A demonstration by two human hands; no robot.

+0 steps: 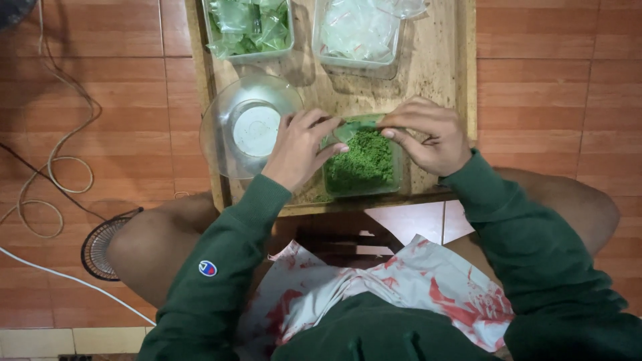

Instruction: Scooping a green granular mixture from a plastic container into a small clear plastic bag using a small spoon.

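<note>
Dim, warm indoor light falls from above, leaving the wooden board [441, 53] evenly lit with soft shadows beside the glass bowl [221, 127] and under the plastic tubs [358, 63], while the picture is slightly soft overall, darkening toward the corners and bending lines near its edges.

A small clear packet [354, 127] with green filling is pinched flat between the fingertips of the left hand [297, 150] and the right hand [428, 137]. It hovers just over the far rim of a clear rectangular tub [364, 167] of green crumbly powder, which stands at the table's [435, 73] near edge, about midway along.
</note>
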